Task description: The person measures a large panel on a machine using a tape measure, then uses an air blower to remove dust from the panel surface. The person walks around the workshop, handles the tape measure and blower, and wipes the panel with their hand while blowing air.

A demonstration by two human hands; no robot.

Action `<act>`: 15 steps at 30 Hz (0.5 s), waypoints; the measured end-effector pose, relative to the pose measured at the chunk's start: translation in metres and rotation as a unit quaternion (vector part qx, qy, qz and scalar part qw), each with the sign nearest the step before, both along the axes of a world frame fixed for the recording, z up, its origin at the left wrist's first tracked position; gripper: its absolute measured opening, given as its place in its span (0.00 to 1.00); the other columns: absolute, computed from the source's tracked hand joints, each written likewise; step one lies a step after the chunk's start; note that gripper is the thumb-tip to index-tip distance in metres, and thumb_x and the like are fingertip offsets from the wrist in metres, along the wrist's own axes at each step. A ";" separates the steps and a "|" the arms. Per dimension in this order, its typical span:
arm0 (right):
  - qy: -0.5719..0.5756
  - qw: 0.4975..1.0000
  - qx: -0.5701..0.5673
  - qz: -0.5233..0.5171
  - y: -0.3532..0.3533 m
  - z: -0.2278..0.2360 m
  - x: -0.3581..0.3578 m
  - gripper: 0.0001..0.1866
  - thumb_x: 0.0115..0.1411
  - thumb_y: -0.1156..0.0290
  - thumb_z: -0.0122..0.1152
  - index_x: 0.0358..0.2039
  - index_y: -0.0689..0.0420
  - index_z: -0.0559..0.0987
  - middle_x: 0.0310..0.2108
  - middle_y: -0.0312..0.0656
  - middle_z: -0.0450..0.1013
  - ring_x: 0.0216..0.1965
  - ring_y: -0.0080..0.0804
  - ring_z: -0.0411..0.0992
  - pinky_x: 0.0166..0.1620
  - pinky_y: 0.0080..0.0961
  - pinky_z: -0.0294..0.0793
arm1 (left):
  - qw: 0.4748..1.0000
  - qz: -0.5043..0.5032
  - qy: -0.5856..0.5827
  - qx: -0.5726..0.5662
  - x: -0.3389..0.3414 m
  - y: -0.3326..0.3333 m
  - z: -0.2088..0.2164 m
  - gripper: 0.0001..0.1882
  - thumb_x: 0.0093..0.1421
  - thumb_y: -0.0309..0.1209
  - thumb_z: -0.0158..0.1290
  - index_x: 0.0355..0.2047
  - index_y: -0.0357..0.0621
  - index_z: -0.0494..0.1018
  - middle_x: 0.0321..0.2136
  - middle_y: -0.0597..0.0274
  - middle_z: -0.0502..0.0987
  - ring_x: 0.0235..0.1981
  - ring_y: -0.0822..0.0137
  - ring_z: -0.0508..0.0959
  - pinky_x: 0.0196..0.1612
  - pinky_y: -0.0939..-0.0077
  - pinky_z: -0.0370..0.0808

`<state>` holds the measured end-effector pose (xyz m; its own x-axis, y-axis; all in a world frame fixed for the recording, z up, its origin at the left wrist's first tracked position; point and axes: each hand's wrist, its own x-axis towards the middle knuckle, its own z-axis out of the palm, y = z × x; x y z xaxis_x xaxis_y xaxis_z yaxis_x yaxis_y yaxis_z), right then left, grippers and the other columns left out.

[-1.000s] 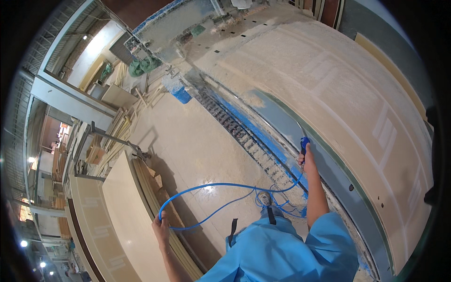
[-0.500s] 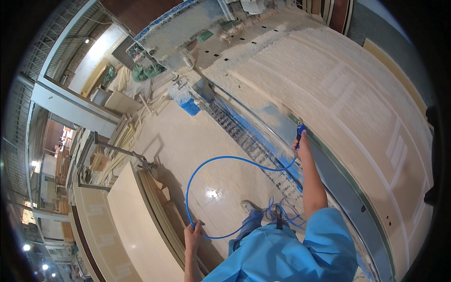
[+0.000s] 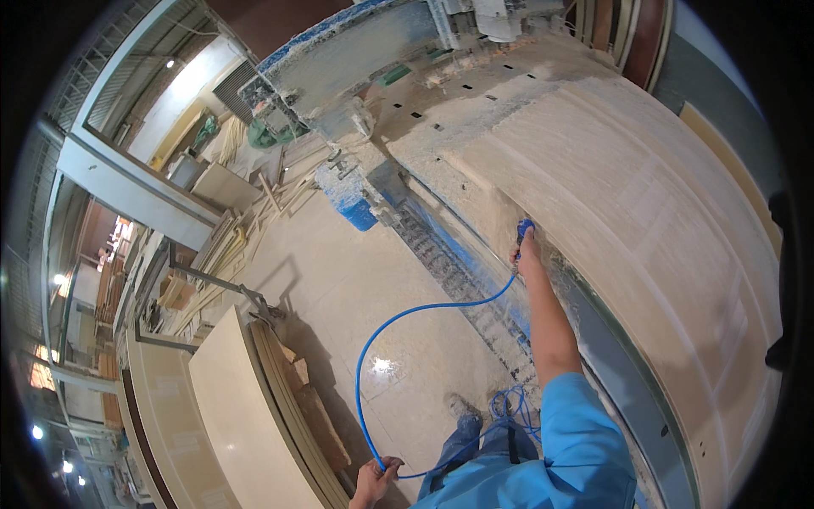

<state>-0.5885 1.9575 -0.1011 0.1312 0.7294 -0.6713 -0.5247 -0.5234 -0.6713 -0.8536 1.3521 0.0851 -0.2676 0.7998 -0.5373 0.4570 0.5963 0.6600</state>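
Observation:
My right hand (image 3: 527,252) is wrapped round a blue air blow gun (image 3: 525,226), held out over the near edge of the long machine bed. From the gun's lower end a blue air hose (image 3: 410,311) runs in a wide loop down to my left hand (image 3: 373,483), whose fingers are closed on it low in the picture. Beside the gun lies a large pale panel (image 3: 627,220), coated with wood dust. Hazy dust blurs the bed's edge just ahead of the gun.
A dusty machine gantry (image 3: 356,64) spans the bed's far end. Along the bed's side runs a dust-filled cable chain track (image 3: 449,271). Stacked boards (image 3: 246,416) stand at the left. Tangled hose (image 3: 513,407) lies by my feet.
I have moved forward along the bed, so the gantry looks nearer. My right arm reaches further ahead with the blow gun, and more dust hangs over the bed's edge. Both hands keep their holds.

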 end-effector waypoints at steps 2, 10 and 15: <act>-0.053 0.998 0.002 0.029 0.028 -0.001 -0.025 0.35 0.66 0.32 0.43 0.26 0.56 0.67 0.09 0.39 0.59 0.09 0.36 0.63 0.13 0.34 0.60 | 0.998 0.050 -0.013 -0.041 0.014 -0.004 0.002 0.12 0.68 0.33 0.51 0.38 0.40 0.81 0.21 0.64 0.77 0.25 0.75 0.78 0.31 0.78 0.75; 0.078 0.997 0.006 0.008 0.113 0.004 -0.115 0.36 0.68 0.33 0.39 0.20 0.55 0.65 0.10 0.39 0.60 0.10 0.34 0.62 0.14 0.31 0.59 | 0.964 0.226 -0.128 -0.063 0.076 0.005 0.030 0.05 0.65 0.27 0.55 0.39 0.43 0.79 0.30 0.67 0.79 0.35 0.73 0.77 0.38 0.77 0.73; 0.060 0.983 0.077 0.152 0.144 0.001 -0.120 0.35 0.70 0.36 0.37 0.20 0.54 0.67 0.10 0.37 0.62 0.09 0.32 0.62 0.14 0.32 0.61 | 0.922 0.356 -0.124 -0.091 0.116 0.033 0.058 0.06 0.65 0.29 0.56 0.41 0.42 0.77 0.34 0.62 0.80 0.38 0.72 0.77 0.40 0.77 0.74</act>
<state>-0.7087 2.1012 -0.1000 -0.1829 0.8170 -0.5469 -0.4394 -0.5655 -0.6979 -0.7374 1.3851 0.1428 -0.5399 0.3594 -0.7611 -0.2445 0.7983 0.5504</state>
